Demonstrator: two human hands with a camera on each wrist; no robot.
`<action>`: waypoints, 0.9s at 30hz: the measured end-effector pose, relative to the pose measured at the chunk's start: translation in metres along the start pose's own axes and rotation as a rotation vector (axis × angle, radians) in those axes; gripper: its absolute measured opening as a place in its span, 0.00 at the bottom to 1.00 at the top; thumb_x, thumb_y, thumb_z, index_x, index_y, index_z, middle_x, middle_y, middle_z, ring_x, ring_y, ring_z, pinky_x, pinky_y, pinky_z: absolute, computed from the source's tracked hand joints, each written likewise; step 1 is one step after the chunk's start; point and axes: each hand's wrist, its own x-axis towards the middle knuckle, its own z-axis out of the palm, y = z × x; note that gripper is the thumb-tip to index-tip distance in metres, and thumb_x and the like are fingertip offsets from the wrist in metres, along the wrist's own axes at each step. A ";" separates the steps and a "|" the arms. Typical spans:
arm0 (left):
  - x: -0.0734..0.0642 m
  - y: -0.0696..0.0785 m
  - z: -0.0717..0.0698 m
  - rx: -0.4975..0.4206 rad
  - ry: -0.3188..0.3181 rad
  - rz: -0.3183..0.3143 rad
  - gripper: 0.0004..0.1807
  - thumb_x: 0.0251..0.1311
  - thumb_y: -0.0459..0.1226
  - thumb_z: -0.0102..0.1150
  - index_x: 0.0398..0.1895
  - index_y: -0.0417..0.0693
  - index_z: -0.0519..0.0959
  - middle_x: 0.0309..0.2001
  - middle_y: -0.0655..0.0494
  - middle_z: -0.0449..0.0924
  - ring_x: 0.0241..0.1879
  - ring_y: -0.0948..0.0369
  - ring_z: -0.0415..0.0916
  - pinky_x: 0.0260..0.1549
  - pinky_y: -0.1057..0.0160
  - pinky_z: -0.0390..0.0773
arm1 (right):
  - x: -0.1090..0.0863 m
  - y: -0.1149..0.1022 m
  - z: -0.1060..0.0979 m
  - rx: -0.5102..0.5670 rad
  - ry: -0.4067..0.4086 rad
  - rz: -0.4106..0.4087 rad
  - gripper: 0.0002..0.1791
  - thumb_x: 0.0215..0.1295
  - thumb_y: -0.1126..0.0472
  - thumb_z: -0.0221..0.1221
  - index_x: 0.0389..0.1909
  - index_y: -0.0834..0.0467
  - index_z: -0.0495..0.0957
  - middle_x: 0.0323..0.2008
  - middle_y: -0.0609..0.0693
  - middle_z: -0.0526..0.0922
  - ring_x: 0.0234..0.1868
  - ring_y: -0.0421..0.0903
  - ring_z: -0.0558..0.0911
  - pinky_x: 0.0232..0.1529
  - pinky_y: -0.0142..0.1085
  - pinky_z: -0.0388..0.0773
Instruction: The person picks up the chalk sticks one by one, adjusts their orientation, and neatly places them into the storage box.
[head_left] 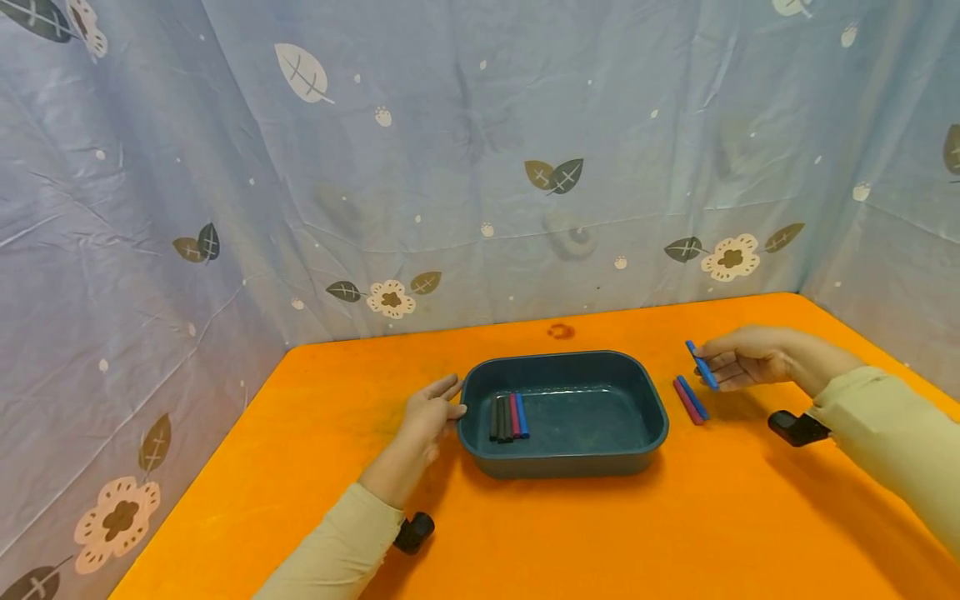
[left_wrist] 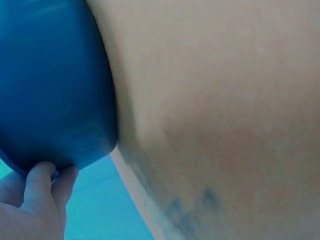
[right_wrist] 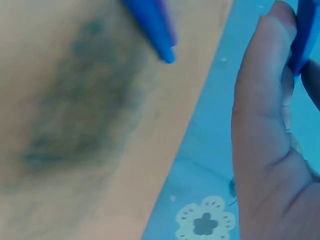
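Observation:
My left hand (head_left: 426, 419) holds the left rim of a dark teal rectangular tray (head_left: 562, 467), thumb at the rim and fingers along the outside. In the left wrist view those fingertips (left_wrist: 41, 172) touch the tray's wall (left_wrist: 60, 100). Inside, at the tray's left end, black markers (head_left: 503, 421), a pink marker (head_left: 514, 415) and a blue marker (head_left: 522, 415) lie side by side. Right of the tray, my right hand (head_left: 750, 360) pinches another blue marker (head_left: 702, 367) above the table. Beneath it lie a pink marker (head_left: 687, 402) and a blue one (head_left: 693, 398), close together.
The orange tabletop (head_left: 555, 533) carries the tray and the loose markers. A patterned blue-grey curtain (head_left: 480, 200) stands behind and at both sides. Black wrist cameras (head_left: 798, 427) hang under both wrists. A dark stain (head_left: 560, 331) marks the table behind the tray.

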 end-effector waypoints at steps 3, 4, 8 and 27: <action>0.000 0.000 -0.001 0.002 0.001 -0.004 0.32 0.64 0.19 0.48 0.72 0.35 0.60 0.70 0.39 0.61 0.14 0.66 0.54 0.23 0.70 0.63 | -0.001 -0.009 0.005 0.024 -0.009 -0.013 0.19 0.77 0.60 0.43 0.31 0.55 0.81 0.32 0.48 0.85 0.35 0.41 0.84 0.44 0.35 0.81; 0.000 0.000 -0.001 0.002 0.002 -0.005 0.32 0.64 0.19 0.48 0.72 0.35 0.60 0.70 0.39 0.61 0.14 0.66 0.54 0.23 0.70 0.62 | -0.001 -0.012 0.007 0.032 -0.008 -0.013 0.19 0.77 0.61 0.43 0.31 0.56 0.81 0.32 0.48 0.85 0.35 0.42 0.84 0.45 0.36 0.81; 0.001 0.000 -0.001 0.003 0.005 -0.005 0.32 0.64 0.19 0.48 0.72 0.36 0.60 0.70 0.40 0.61 0.13 0.66 0.51 0.22 0.70 0.60 | 0.000 -0.022 0.017 0.046 0.007 -0.022 0.18 0.76 0.61 0.44 0.31 0.56 0.81 0.32 0.49 0.84 0.35 0.42 0.84 0.46 0.37 0.80; 0.002 0.000 0.000 0.005 0.009 -0.006 0.31 0.65 0.20 0.48 0.72 0.36 0.61 0.69 0.41 0.63 0.13 0.66 0.52 0.22 0.70 0.62 | 0.029 -0.055 0.074 0.055 -0.024 -0.073 0.09 0.74 0.60 0.48 0.39 0.61 0.74 0.35 0.51 0.83 0.38 0.43 0.83 0.47 0.36 0.80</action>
